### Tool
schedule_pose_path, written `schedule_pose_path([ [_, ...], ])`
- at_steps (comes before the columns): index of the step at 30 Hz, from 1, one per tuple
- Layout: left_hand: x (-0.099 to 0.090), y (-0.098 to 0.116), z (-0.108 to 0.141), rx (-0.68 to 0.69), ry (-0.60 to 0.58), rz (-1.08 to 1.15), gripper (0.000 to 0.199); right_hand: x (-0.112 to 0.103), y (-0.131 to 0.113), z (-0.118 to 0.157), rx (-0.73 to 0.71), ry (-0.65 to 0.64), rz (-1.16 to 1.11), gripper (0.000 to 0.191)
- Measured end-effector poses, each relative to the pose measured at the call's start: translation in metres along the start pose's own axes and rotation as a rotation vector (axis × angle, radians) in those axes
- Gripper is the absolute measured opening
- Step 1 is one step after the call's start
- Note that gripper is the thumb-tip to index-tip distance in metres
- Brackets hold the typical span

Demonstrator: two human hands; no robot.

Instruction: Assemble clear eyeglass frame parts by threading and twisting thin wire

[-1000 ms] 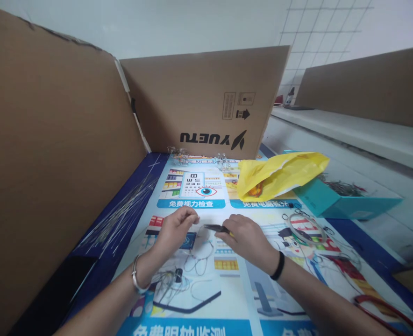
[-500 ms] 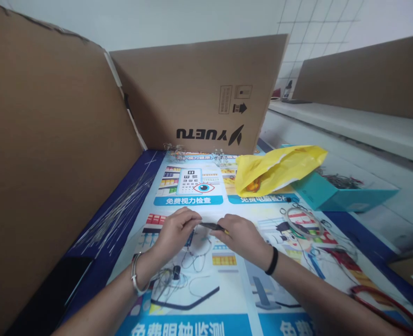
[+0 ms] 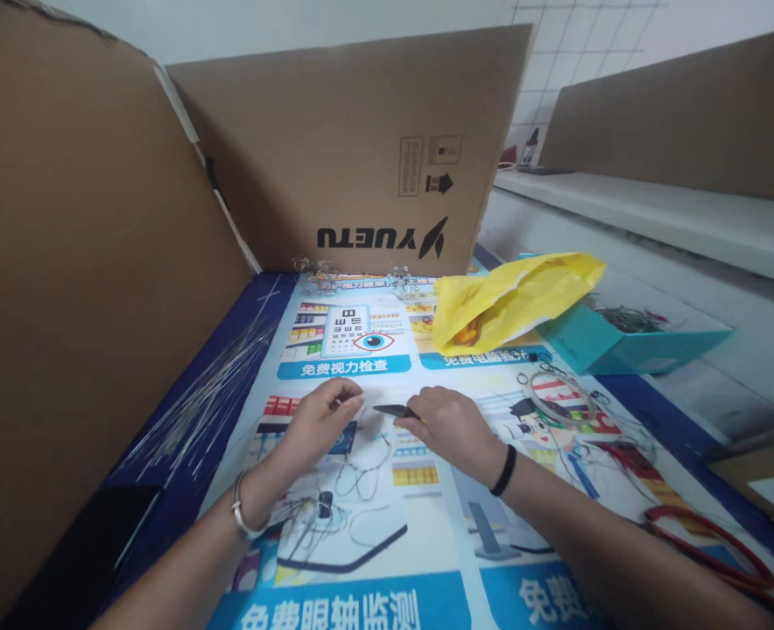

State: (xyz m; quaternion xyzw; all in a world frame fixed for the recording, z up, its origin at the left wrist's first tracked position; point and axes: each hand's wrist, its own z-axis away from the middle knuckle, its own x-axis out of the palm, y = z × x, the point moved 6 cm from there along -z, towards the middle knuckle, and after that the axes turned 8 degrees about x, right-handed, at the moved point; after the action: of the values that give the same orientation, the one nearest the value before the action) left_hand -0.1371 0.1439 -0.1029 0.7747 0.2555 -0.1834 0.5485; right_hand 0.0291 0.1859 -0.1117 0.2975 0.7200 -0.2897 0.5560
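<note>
My right hand point(image 3: 451, 426) is closed on a pair of pliers point(image 3: 393, 409), whose dark, pointed jaws face left over the printed mat. To the left, my left hand point(image 3: 325, 424) pinches something too thin to make out, and a small gap separates its fingertips from the plier tips. Below the hands, thin wire loops point(image 3: 364, 468) lie on the mat. A tangle of wire with a small black piece point(image 3: 325, 505) rests near my left wrist.
A yellow bag point(image 3: 518, 302) lies behind, beside a teal box point(image 3: 643, 350) of wire pieces. Straight wires point(image 3: 203, 394) lie at left. Coiled wire point(image 3: 561, 398) and a red loop point(image 3: 708, 547) are at right. Cardboard panels point(image 3: 354, 157) stand behind and left.
The plier tips have come away from my left fingertips, and the gap between my hands is wider. The whole view has shifted slightly.
</note>
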Motion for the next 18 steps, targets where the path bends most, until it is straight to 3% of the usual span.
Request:
schedule_pose_path([
  [6,0.01,-0.013,-0.002,0.11,-0.125,-0.305,0.005,0.003,0.001,0.002,-0.089,0.061,0.082,0.03],
  [18,0.023,-0.008,0.0,0.131,-0.142,-0.278,0.013,0.007,0.005,0.001,-0.097,0.095,0.13,0.028],
])
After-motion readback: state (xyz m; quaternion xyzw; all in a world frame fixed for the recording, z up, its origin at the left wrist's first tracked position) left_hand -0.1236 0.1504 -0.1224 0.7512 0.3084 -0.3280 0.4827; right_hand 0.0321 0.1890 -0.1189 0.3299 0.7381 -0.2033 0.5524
